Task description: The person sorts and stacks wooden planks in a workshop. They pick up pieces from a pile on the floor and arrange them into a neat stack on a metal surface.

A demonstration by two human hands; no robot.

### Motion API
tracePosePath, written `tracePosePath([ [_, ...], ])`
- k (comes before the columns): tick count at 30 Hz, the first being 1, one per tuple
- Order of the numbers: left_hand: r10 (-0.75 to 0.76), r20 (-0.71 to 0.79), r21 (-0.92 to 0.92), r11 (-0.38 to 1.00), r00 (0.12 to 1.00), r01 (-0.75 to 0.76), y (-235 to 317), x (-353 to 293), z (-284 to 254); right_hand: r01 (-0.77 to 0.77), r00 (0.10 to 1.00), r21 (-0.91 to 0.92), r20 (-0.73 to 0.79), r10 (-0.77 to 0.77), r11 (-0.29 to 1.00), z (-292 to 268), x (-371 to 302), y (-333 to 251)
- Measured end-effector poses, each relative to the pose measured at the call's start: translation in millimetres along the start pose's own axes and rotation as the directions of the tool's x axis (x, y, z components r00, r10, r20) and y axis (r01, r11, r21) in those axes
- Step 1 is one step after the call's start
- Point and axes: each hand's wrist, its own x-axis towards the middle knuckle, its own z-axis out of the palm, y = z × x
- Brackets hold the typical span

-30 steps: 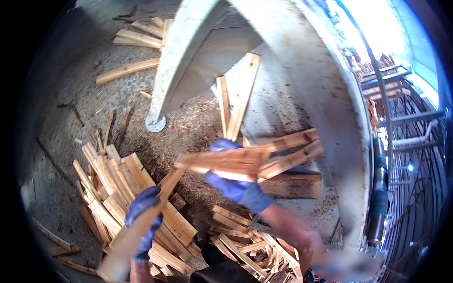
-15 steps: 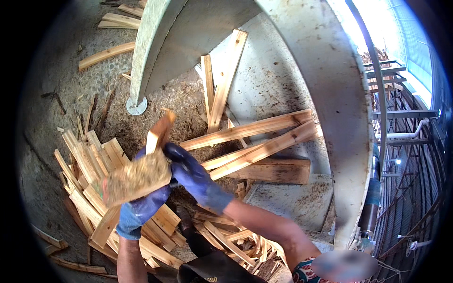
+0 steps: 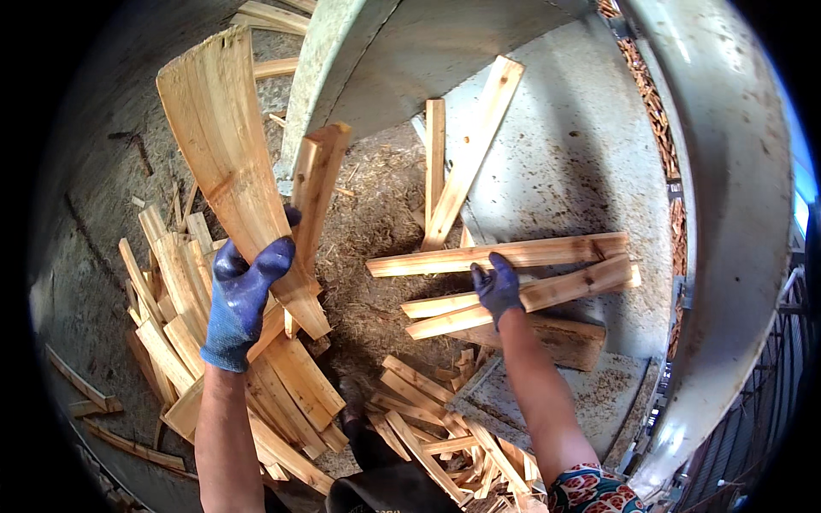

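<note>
My left hand (image 3: 248, 278), in a blue glove, is closed around a broad wooden board (image 3: 218, 128) that stands up tilted. Behind it rises a narrower wooden piece (image 3: 318, 175), close to the same fingers; whether they grip it too is partly hidden. Further right, my gloved right hand (image 3: 498, 291) reaches over several planks with thumb and fingers apart. Its fingertips are at the lower edge of a long plank (image 3: 556, 253), and another plank (image 3: 547, 291) lies just beneath the hand.
A large pile of wood slats (image 3: 184, 333) lies at the left. More split pieces (image 3: 428, 419) lie near my legs. Two upright planks (image 3: 475, 150) lean on the pale metal sheet (image 3: 564, 154). Curved metal walls (image 3: 735, 222) enclose the right side; chips cover the ground.
My right hand has left the left hand and moved right to the planks. The board in my left hand has swung upright, its broad face now showing.
</note>
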Motion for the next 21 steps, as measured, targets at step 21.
tracePosePath([
  [21, -0.093, -0.023, 0.012, 0.996, 0.995, 0.094, -2, -29, -11, 0.152, 0.978, -0.470, 0.201, -0.063, 0.870, 46, -29, -10],
])
